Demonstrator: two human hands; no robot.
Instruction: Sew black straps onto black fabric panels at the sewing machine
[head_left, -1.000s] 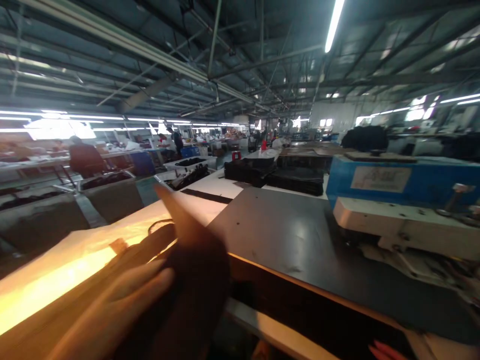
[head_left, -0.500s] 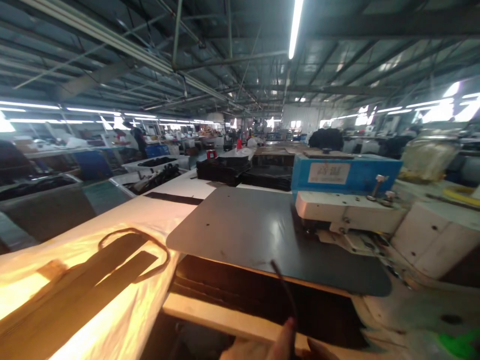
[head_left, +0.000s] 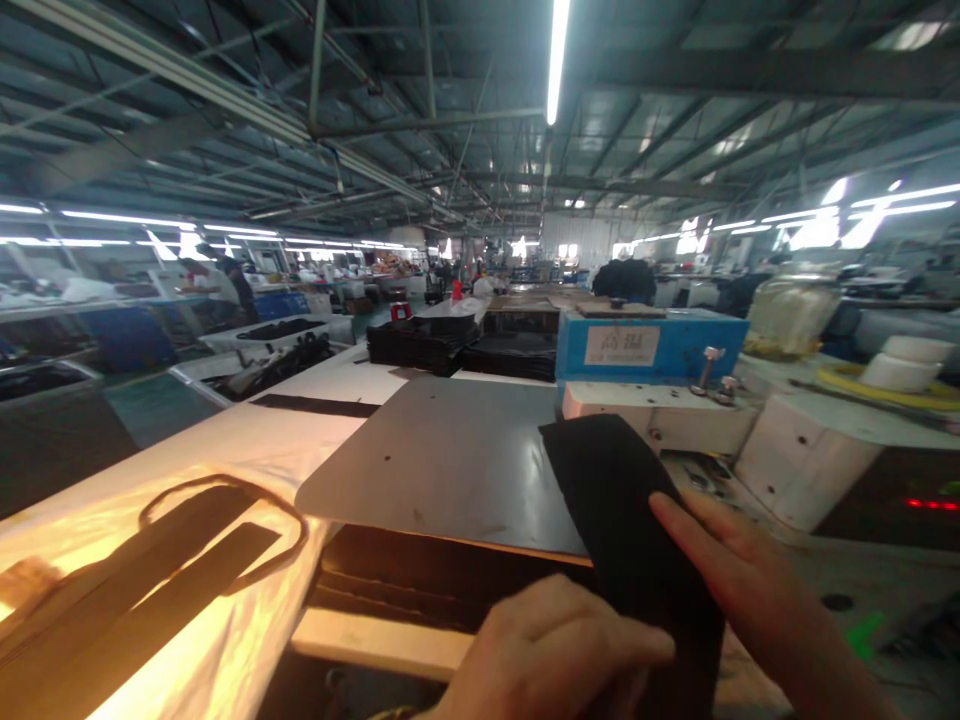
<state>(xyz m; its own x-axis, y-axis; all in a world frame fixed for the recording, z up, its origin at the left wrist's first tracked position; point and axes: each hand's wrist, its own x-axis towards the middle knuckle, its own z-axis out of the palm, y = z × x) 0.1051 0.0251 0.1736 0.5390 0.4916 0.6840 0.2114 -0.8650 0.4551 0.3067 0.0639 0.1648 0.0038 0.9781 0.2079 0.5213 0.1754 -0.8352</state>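
Observation:
A wide black strip of material (head_left: 611,490), perhaps fabric or leather, slants up from the bottom edge over the right part of the grey metal plate (head_left: 450,460). My left hand (head_left: 562,650) is closed at the strip's lower left side, its fingers curled and one fingertip pressed on the black surface. At the strip's right edge is my right hand (head_left: 750,580), fingers fairly straight on the material and the thumb hidden. The strip's far end reaches the white machine head (head_left: 660,410). Its lower end runs out of view.
A blue machine cover (head_left: 517,350) with a label stands behind the plate. Black stacks (head_left: 424,343) lie farther back. At left, dark strips (head_left: 187,550) and a looped cord (head_left: 300,545) rest on a lit, plastic-covered table. Dark pieces (head_left: 397,580) fill the shelf under the plate.
The black strip, seen as a thin dark edge low in front before, has been raised and turned broad side up over the plate. Both my hands have come further into view.

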